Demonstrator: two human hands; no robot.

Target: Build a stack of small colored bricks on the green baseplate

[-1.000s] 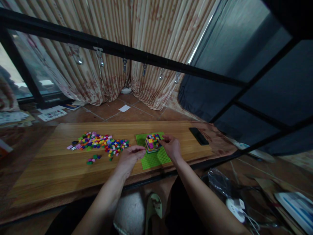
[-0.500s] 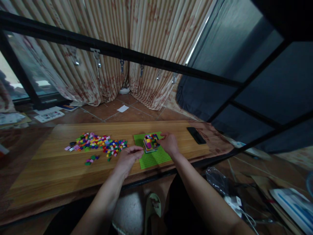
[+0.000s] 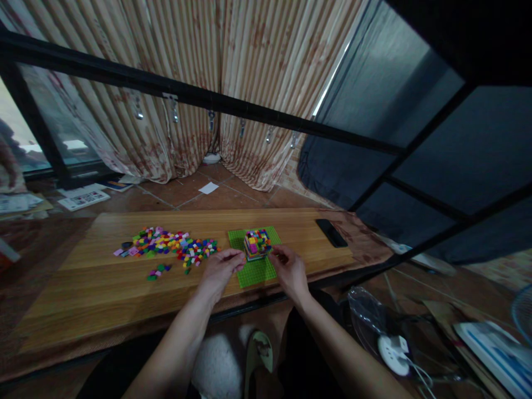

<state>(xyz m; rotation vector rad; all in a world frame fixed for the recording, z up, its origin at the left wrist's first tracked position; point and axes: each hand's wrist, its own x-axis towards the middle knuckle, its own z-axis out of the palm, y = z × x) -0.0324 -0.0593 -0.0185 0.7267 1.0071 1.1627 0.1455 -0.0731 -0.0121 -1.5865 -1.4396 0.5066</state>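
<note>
A small block-shaped build of multicoloured toy bricks (image 3: pixel 254 244) stands on a green studded baseplate (image 3: pixel 254 275). At its left, over the plate's edge, my left hand (image 3: pixel 219 271) is closed in a pinch; anything between the fingertips is too small to make out. My right hand (image 3: pixel 291 272) is at the build's near right corner with thumb and fingers curled together. Its fingertips are close to the bricks, but I cannot tell whether they touch or hold one. Left of the plate lies a spread pile of loose coloured bricks (image 3: pixel 166 242).
A few bricks (image 3: pixel 157 272) lie apart in front of the pile on the wooden table (image 3: pixel 103 293). A black phone (image 3: pixel 331 233) rests at the table's right end. A dark metal bar (image 3: pixel 266 113) crosses beyond the table. A white power strip (image 3: pixel 393 354) sits low at the right.
My right hand has moved down toward me, from the build's upper right side to its near right corner. My left hand stays pinched in about the same place. The view has shifted slightly.
</note>
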